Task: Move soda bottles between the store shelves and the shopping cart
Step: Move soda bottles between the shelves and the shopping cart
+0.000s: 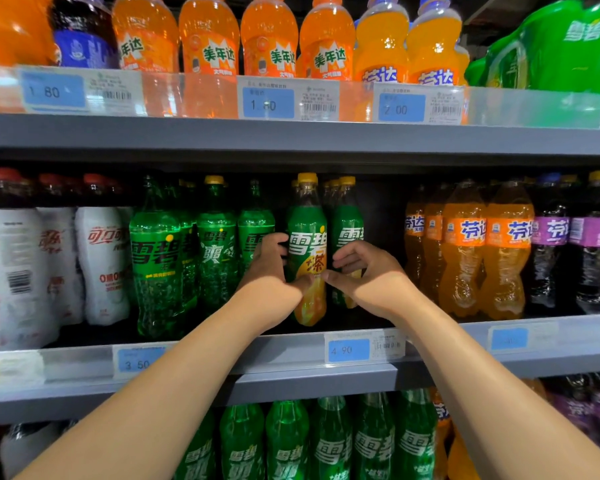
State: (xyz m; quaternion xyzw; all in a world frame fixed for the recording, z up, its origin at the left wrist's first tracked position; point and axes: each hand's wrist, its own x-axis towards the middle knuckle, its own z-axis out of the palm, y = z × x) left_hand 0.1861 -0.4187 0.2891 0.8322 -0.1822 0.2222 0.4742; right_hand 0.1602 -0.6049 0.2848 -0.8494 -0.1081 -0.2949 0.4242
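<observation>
A yellow-capped green soda bottle (307, 251) stands upright on the middle shelf (291, 355), above the 4.90 price tag (349, 350). The left hand (274, 268) wraps its left side, fingers behind the label. The right hand (364, 271) cups its right side, thumb touching the front. Both hands grasp it between them.

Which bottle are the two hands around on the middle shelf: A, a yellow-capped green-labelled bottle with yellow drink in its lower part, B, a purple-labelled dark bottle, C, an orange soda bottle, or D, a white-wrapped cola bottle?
A: the left hand and right hand flank the yellow-capped green-labelled plastic bottle, thumbs meeting on its front.
</observation>
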